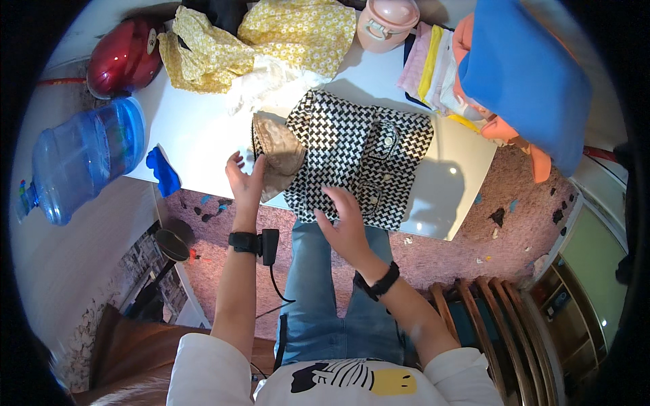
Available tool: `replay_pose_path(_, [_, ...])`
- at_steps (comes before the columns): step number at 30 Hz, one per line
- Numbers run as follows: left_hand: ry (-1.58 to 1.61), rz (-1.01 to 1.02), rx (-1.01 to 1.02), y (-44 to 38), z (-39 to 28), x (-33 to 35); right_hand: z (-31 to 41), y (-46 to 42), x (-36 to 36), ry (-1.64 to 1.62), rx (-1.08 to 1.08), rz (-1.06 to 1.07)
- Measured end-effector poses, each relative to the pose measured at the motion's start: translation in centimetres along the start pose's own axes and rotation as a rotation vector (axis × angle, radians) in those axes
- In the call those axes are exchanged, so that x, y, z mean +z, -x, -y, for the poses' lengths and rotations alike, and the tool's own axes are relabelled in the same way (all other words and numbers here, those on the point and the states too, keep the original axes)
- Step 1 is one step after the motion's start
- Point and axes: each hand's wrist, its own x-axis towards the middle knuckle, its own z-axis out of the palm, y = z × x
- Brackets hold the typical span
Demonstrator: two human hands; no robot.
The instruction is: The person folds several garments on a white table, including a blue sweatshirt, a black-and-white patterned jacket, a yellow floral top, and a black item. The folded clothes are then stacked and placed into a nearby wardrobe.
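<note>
A black-and-white woven-pattern garment (340, 147) with buttoned pockets lies folded on the white table (198, 167), its near edge hanging slightly over the side. At its left end a beige lining (280, 157) shows in the opening. My left hand (246, 177) is beside that lining, fingers apart and raised, with nothing held. Over the garment's lower left part is my right hand (345, 223), its thumb and fingers spread and holding nothing. Whether its fingertips touch the cloth I cannot tell.
Yellow floral cloth (299, 35) and crumpled white plastic (274, 81) lie behind the garment. A pink lidded container (388, 25) and folded clothes (431, 66) are at the back right. Leftward are a red helmet (122, 58), a large blue water bottle (86, 157) and blue cloth (163, 171).
</note>
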Motion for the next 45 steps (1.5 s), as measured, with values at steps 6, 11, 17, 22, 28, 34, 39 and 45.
replay_pose_path(6, [0.373, 0.276, -0.316, -1.1, -1.7, -0.2, -2.0, -4.0, 3.6, 0.177, -0.006, -0.012])
replay_pose_path(11, [0.577, 0.679, -0.342, -1.6, -1.3, -1.1, -2.5, -4.3, 4.0, 0.111, -0.012, -0.005])
replay_pose_path(17, [0.424, 0.885, 0.227, 1.9, -10.1, -3.8, -1.6, -4.3, 1.7, -0.271, 0.294, 0.163])
replay_pose_path(22, [0.464, 1.017, 0.375, 6.2, -15.3, -2.7, 0.0, -2.8, -3.9, -0.877, 0.386, 0.141])
replay_pose_path(28, [0.351, 1.191, 0.624, 10.1, -19.6, 2.5, -8.0, 0.3, -10.5, -1.295, 0.671, -0.126])
replay_pose_path(34, [0.48, 1.335, 0.604, 12.3, -19.7, 4.9, -11.6, 0.1, -15.0, -1.193, 0.77, -0.397])
replay_pose_path(39, [-0.03, 0.879, 0.888, 11.1, -19.5, 5.2, -15.3, -0.6, -17.7, -0.785, 0.779, -0.514])
replay_pose_path(45, [-0.347, 0.743, 1.054, 10.6, -17.4, 9.1, -18.3, -2.0, -17.2, -0.515, 0.585, -0.495])
